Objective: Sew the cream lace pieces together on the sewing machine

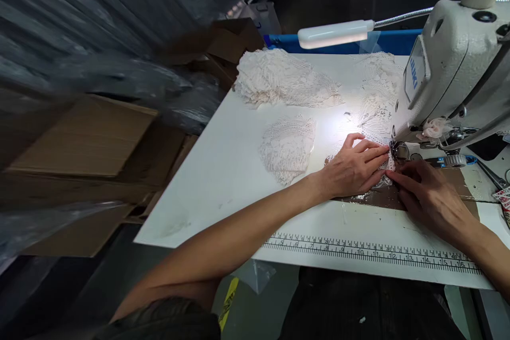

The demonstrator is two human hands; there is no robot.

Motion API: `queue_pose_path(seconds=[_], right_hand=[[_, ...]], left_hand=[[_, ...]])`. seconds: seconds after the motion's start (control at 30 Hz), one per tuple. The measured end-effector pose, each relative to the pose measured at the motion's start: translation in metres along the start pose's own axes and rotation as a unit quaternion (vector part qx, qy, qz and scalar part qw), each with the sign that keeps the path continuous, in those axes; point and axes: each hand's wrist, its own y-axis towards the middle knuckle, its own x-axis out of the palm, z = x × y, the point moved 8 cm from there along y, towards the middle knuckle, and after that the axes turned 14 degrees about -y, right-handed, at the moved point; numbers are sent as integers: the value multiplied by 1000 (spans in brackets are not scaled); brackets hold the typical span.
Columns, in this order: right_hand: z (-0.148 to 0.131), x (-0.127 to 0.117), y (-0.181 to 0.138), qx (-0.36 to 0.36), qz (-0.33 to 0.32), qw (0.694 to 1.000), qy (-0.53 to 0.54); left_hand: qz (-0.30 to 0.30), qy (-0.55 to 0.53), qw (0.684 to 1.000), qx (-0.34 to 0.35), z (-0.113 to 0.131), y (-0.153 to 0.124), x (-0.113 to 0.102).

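My left hand point(353, 167) lies flat, fingers spread, pressing a piece of white lace point(382, 179) onto the table just left of the needle point(394, 150). My right hand point(426, 191) rests on the near side of the same lace, fingertips pinning it beside the presser foot. The white sewing machine point(450, 69) stands over the lace at the right. Most of the lace piece is hidden under my hands.
A loose lace piece point(287, 149) lies left of my hands, and a lace stack point(279, 78) sits further back. A lamp point(334, 34) shines on the white table point(223, 180). A printed ruler point(370, 249) runs along the near edge. Cardboard boxes point(87, 138) stand at left.
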Motion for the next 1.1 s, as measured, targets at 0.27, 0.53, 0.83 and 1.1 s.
queue_pose_path(seconds=[0.27, 0.53, 0.83, 1.1], right_hand=[[4, 3, -1, 13, 6, 1000, 1], [4, 1, -1, 20, 14, 1000, 16], [9, 7, -3, 34, 13, 999, 32], [11, 7, -5, 37, 24, 998, 46]], left_hand=[[-19, 10, 1000, -9, -1, 2, 0], [-39, -20, 999, -6, -6, 2, 2], [-60, -19, 998, -13, -8, 1, 5], [-32, 39, 999, 2, 1, 4, 1]])
